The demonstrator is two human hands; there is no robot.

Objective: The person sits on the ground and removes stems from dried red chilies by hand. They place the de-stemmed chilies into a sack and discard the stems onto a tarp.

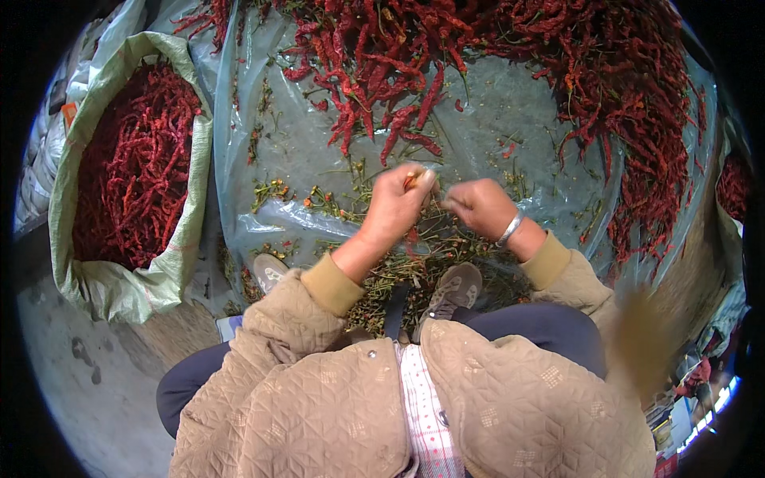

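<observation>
My left hand [399,194] is curled round a red chili pepper, a bit of which shows at the thumb and below the fist. Close to its right, my right hand [478,206] has its fingers pinched together and blurred; whether they hold a stem cannot be told. A silver bracelet [511,230] is on the right wrist. Beyond both hands lies a large heap of dried red chili peppers [394,66] on a clear plastic sheet [502,107]. Beneath the hands are many loose green chili stems [388,281], piled between my shoes.
To the left stands a pale green woven sack [200,155] filled with red chili peppers [140,167]. The pepper heap curves down the right side [645,161]. Another container of red peppers [734,185] is partly seen at the far right. My shoes [457,290] rest by the stems.
</observation>
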